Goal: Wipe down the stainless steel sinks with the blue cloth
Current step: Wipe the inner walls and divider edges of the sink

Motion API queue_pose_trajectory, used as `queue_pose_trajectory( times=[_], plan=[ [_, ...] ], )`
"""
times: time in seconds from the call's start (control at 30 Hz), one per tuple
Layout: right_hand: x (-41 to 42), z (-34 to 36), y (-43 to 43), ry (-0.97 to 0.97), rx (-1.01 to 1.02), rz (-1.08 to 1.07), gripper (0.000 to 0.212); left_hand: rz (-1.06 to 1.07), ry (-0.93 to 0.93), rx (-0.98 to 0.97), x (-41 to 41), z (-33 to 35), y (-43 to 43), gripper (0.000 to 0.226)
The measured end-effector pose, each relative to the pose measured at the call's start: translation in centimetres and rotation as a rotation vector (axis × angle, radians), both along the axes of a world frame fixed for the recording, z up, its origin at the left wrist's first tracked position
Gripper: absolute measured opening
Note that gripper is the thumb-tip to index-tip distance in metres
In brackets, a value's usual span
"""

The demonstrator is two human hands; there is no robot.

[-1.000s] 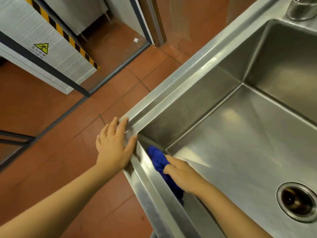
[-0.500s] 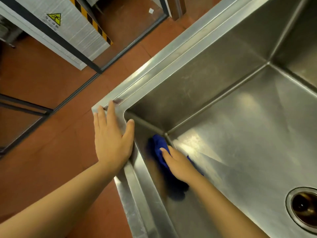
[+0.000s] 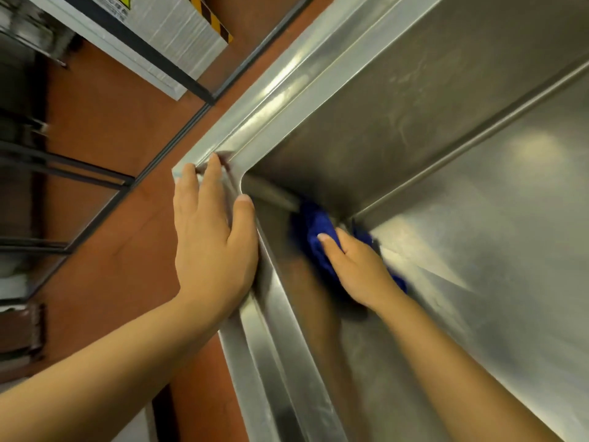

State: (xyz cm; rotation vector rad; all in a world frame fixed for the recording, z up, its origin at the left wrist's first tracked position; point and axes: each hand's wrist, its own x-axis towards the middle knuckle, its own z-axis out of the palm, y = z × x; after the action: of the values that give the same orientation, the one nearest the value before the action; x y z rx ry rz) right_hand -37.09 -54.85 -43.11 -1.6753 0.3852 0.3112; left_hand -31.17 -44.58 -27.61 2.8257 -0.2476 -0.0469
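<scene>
**Left hand flat, right hand gripping**

The left hand (image 3: 213,247) lies palm down with its fingers straight and together, pointing to 12 o'clock. Its thumb is spread toward 1 o'clock, and its bare forearm enters from 8 o'clock. The right hand (image 3: 357,269), near it at 3 o'clock, curls its fingers over the blue cloth (image 3: 314,224), thumb stretched toward 11 o'clock. Its forearm enters from 5 o'clock.

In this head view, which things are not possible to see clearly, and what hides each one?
Head view:
- Blue cloth: mostly under the right hand, also motion-blurred.
- Right hand's far fingers: behind the hand itself, so grip or flat press is unclear.
- Warning sign: cut by the top edge, unreadable.
- Sink: its floor runs past the right edge.
</scene>
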Motion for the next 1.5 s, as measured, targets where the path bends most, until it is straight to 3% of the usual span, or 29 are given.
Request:
queue_pose_trajectory(
  times=[0.1,0.27,0.33,0.4,0.6,0.77,0.93,1.07,1.3,1.4,1.5],
  plan=[
    [-0.2,-2.5,0.0,0.185,-0.027,0.003,0.033,-0.018,-0.004,0.01,0.1,0.0,0.2,0.057],
    [-0.5,3.2,0.3,-0.156,0.076,-0.059,0.033,0.015,0.019,-0.001,-0.1,0.1,-0.1,0.061],
    [-0.2,3.7,0.2,-0.189,0.106,-0.06,0.023,0.003,0.012,0.018,0.0,0.1,0.0,0.058],
    [0.1,1.8,0.0,-0.131,0.091,-0.081,0.019,-0.008,0.014,0.026,0.1,0.1,0.0,0.06],
    [-0.2,-4.6,-0.5,0.267,0.054,-0.003,0.037,-0.03,0.011,0.062,0.3,0.0,0.1,0.058],
    [-0.7,-1.8,0.1,-0.028,0.03,-0.056,0.018,-0.028,0.012,0.067,0.4,0.0,0.2,0.055],
    [-1.0,-2.9,-0.3,0.091,0.021,-0.083,0.033,-0.031,0.001,0.083,0.4,-0.1,0.2,0.061],
    [-2.1,-0.6,0.2,0.105,-0.112,-0.02,0.027,0.004,0.013,0.092,0.6,-0.2,0.3,0.059],
    [-8.3,9.4,0.0,-0.234,0.149,-0.112,0.032,0.032,0.002,0.091,0.0,0.1,-0.4,0.063],
    [-7.4,8.0,0.0,-0.165,0.066,-0.111,0.053,0.027,-0.004,0.096,0.0,0.3,-0.6,0.063],
    [-6.1,6.5,0.1,0.017,-0.041,-0.093,0.037,0.038,0.012,0.089,-0.1,0.4,-0.7,0.064]
  ],
)
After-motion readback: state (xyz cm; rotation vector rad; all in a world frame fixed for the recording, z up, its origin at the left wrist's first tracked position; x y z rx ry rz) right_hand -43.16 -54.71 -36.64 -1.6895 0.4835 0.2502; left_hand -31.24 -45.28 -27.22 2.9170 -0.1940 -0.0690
